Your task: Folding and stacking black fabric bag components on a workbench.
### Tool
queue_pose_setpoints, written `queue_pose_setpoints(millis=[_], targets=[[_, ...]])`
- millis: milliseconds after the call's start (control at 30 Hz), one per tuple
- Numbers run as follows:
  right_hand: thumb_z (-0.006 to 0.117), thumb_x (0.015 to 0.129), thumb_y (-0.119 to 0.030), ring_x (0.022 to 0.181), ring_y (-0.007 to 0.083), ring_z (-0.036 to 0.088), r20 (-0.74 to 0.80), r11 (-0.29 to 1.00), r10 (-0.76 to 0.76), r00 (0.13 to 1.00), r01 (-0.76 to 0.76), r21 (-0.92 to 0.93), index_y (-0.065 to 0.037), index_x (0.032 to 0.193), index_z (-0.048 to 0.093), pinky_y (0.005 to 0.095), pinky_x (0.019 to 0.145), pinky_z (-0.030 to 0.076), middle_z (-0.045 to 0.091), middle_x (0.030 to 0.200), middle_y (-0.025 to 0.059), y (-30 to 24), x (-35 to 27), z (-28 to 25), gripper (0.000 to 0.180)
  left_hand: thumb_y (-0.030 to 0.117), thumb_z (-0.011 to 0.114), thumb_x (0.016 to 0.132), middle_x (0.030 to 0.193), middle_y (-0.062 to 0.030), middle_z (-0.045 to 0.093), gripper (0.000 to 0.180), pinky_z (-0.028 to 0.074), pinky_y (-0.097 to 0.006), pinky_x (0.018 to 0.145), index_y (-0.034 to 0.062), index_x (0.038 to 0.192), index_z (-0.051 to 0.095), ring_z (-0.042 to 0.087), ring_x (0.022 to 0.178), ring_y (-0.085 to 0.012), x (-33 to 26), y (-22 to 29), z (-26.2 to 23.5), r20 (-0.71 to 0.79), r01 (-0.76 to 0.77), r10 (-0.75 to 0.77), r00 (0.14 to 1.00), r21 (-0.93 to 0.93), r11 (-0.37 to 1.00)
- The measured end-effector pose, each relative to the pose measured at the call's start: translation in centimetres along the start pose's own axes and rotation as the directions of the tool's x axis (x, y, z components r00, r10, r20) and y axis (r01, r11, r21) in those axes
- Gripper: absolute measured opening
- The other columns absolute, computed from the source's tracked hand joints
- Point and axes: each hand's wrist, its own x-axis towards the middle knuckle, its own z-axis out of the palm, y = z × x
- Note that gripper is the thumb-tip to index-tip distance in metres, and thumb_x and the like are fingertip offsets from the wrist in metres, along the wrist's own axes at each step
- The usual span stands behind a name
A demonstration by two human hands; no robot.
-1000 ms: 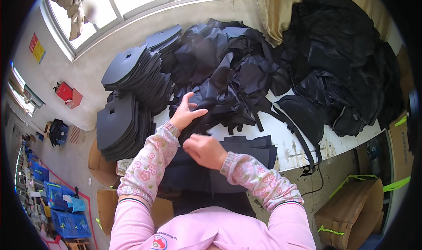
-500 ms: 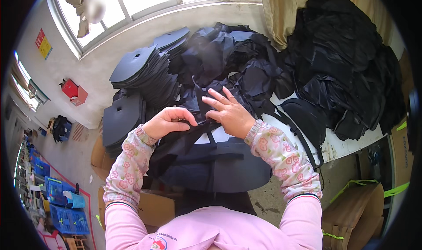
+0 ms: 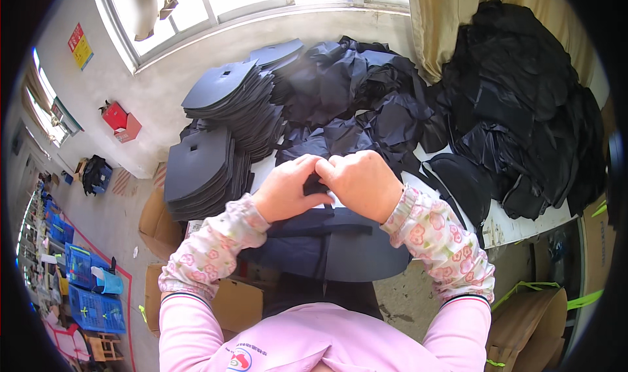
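Over the near edge of the white table, my left hand [image 3: 288, 190] and my right hand [image 3: 366, 187] meet at the fingertips. The left is curled, and a bit of black fabric [image 3: 314, 184] shows between its thumb and fingers. My right hand is closed with its knuckles up; whatever it pinches is hidden. Just below them, a black bag piece [image 3: 366, 251] with a rounded flat panel and a strip across it hangs over the table edge toward me.
Stacks of dark foam panels [image 3: 196, 176] stand at the left. Crumpled black fabric [image 3: 366, 77] lies behind my hands, and a tall black heap [image 3: 517, 110] rises at the right beside a black strapped piece [image 3: 461, 182]. Cardboard boxes [image 3: 530, 326] flank me below the table [image 3: 523, 231].
My hands have come together; the right one, spread with fingers raised before, is now closed against the left. The view has shifted slightly, moving the surroundings rightward.
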Motion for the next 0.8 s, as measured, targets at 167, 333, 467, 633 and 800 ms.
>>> queue_pose_setpoints(millis=[167, 333, 467, 633, 800], targets=[[0.064, 0.079, -0.012, 0.066, 0.0193, 0.064, -0.014, 0.983, 0.032, 0.999, -0.034, -0.182, -0.010, 0.083, 0.055, 0.0330, 0.058, 0.049, 0.055, 0.070, 0.0027, -2.5, -0.9, -2.5, 0.011, 0.002, 0.066, 0.071, 0.092, -0.0107, 0.063, 0.019, 0.051, -0.041, 0.074, 0.0065, 0.089, 0.063, 0.064, 0.084, -0.0320, 0.0, -0.5, -0.5, -0.338, -0.024, 0.142, 0.930, 0.332, 0.943], [0.068, 0.080, -0.021, 0.098, 0.0226, 0.059, -0.251, 0.975, -0.002, 0.968, -0.054, -0.217, -0.009, 0.090, 0.061, 0.0369, 0.082, 0.047, 0.060, 0.102, 0.0081, -2.2, -1.0, -5.5, 0.018, -0.006, 0.065, 0.072, 0.093, -0.0114, 0.063, 0.022, 0.051, -0.036, 0.073, 0.0039, 0.092, 0.062, 0.064, 0.084, -0.0296, -0.5, -2.5, -3.6, -0.533, -0.004, 0.100, 0.840, 0.178, 0.984], [0.075, 0.075, -0.020, 0.102, 0.0314, 0.058, -0.291, 0.981, 0.184, 0.939, -0.156, 0.117, -0.009, 0.114, 0.058, 0.0420, 0.091, 0.046, 0.056, 0.118, 0.0120, -4.8, 0.5, -4.9, 0.043, -0.003, 0.069, 0.076, 0.092, -0.0085, 0.064, 0.023, 0.050, -0.030, 0.072, 0.0028, 0.097, 0.061, 0.063, 0.081, -0.0219, -0.4, 0.0, -3.8, -0.562, 0.032, 0.014, 0.827, 0.072, 0.997], [0.070, 0.075, -0.007, 0.083, 0.0290, 0.061, -0.479, 0.992, 0.109, 0.871, -0.124, 0.001, -0.006, 0.113, 0.057, 0.0422, 0.077, 0.048, 0.060, 0.091, 0.0092, -3.7, 3.8, -4.1, 0.040, -0.008, 0.067, 0.074, 0.102, -0.0127, 0.064, 0.029, 0.048, -0.029, 0.084, 0.0021, 0.100, 0.057, 0.061, 0.092, -0.0190, 1.2, 3.3, -5.2, -0.605, -0.198, 0.226, 0.764, 0.114, 0.974], [0.063, 0.077, -0.011, 0.070, 0.0205, 0.058, -0.597, 0.966, -0.112, 0.795, -0.054, -0.253, -0.006, 0.096, 0.059, 0.0342, 0.060, 0.046, 0.053, 0.078, 0.0039, -4.1, 4.7, -9.9, 0.020, -0.008, 0.068, 0.068, 0.099, -0.0129, 0.065, 0.029, 0.051, -0.033, 0.081, 0.0038, 0.092, 0.057, 0.065, 0.089, -0.0263, 1.8, 3.1, -8.2, -0.673, -0.145, 0.296, 0.678, 0.272, 0.951]])
